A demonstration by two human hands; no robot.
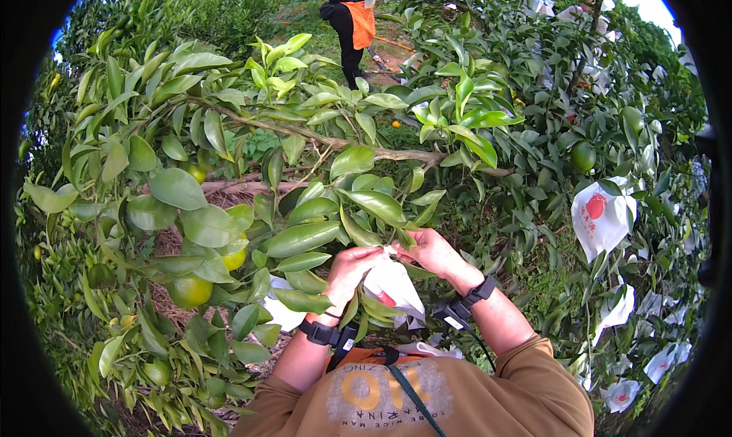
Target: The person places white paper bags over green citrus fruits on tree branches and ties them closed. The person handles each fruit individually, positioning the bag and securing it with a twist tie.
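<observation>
Before my chest, a white paper fruit bag (396, 285) with a red print hangs among the leaves of a citrus branch. My left hand (355, 270) pinches the gathered neck of this bag from the left. On the other side, my right hand (433, 254) has its fingertips at the same neck, close under a leaf. What the bag encloses is hidden. Just left of my left wrist, another white bag (281, 305) shows partly behind leaves. Each wrist wears a black strap with a small device.
A woody branch (320, 134) crosses in front of me. Yellow-green citrus fruits (190, 290) hang at the left. Several bagged fruits hang at the right, one white bag (603, 214) large and near. A person (346, 25) with an orange apron stands farther off.
</observation>
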